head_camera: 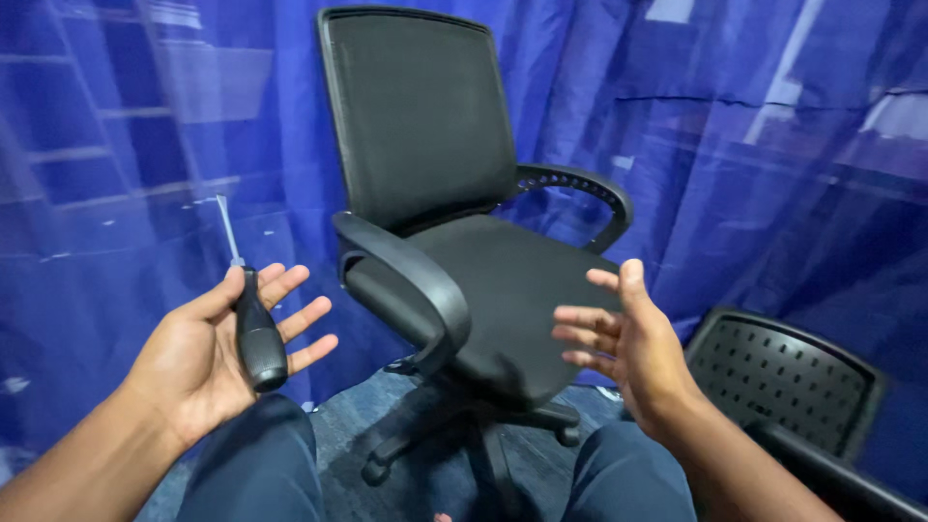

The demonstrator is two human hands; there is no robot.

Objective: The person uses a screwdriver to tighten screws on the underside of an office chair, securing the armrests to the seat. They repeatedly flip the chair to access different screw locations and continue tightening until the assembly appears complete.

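Loosely, screwdriver (256, 329) lies across left hand (208, 358) open fingers (304, 319).

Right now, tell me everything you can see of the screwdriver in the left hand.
The screwdriver has a stout, rounded black handle that looks like plastic or rubber and a thin, pale metal shaft pointing up and slightly left. It lies across the open palm of the left hand, pinned by the thumb, with the fingers spread rather than closed around it. The handle's butt end points down toward the person's knee. The tip's shape is too small to tell. Nothing else touches it.
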